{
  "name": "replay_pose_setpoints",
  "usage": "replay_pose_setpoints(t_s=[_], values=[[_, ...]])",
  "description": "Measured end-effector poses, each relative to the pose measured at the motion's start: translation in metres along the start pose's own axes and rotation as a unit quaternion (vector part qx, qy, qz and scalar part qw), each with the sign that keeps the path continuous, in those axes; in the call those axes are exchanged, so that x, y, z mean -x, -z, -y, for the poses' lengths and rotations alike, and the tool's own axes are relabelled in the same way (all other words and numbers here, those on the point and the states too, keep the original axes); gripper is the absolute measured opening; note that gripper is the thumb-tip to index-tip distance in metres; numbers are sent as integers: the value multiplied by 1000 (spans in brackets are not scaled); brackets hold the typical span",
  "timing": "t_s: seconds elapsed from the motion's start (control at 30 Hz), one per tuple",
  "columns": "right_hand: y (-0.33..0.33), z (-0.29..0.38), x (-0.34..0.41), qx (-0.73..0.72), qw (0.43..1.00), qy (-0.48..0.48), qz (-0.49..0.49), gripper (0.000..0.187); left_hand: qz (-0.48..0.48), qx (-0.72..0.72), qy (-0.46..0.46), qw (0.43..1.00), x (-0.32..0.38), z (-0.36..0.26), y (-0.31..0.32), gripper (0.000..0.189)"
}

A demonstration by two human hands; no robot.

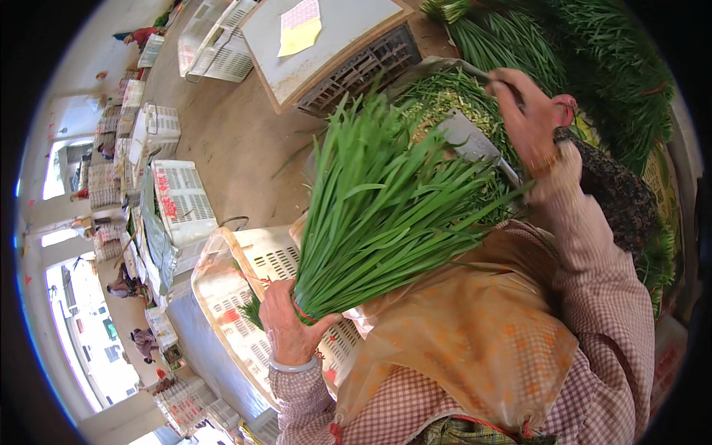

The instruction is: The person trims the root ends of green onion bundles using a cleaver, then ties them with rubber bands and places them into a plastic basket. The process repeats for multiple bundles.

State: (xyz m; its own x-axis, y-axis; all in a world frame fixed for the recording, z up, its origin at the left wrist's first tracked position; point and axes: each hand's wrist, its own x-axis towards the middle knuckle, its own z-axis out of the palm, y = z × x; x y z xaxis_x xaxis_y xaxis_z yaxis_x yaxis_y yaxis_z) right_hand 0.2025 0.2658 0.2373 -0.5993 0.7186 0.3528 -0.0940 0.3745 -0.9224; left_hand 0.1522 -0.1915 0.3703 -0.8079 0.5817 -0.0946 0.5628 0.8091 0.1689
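My left hand (292, 322) grips a large bunch of green Chinese chives (384, 211) near its base, where a red band ties it. The leaves fan out up and to the right, over part of the container of cuttings. My right hand (523, 119) has its fingers curled around the grey rim (473, 68) of that container. Below this hand, a metal cleaver (470, 136) lies on chopped chive stems (439, 105), its handle end partly covered by leaves. A brownish translucent plastic apron (456, 317) covers my lap.
A white plastic crate (222, 311) stands beside my left hand. Ahead is a grey-topped table (328, 55) with a paper (300, 28) on it. More chive bundles (517, 50) are piled at right. Other crates (183, 200) and several distant people line the left side.
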Motion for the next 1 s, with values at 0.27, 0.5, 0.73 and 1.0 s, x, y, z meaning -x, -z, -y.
replay_pose_setpoints(t_s=[0.27, 0.5, 0.73, 1.0], values=[[-70, 85, 108, 144, 831, 417, 340, 43, 13, 4, -108, 994, -8, -15, -18, 114], [-10, -8, 21, 406, 893, 135, 141, 43, 2, 110, 12, 994, 15, 2, -31, 115], [-17, 81, 50, -159, 959, 39, 232, 15, -3, 105, 4, 994, 15, 5, -38, 119], [-88, 82, 93, 204, 834, 287, 425, 61, 49, 115, 37, 991, 35, 7, -24, 106]])
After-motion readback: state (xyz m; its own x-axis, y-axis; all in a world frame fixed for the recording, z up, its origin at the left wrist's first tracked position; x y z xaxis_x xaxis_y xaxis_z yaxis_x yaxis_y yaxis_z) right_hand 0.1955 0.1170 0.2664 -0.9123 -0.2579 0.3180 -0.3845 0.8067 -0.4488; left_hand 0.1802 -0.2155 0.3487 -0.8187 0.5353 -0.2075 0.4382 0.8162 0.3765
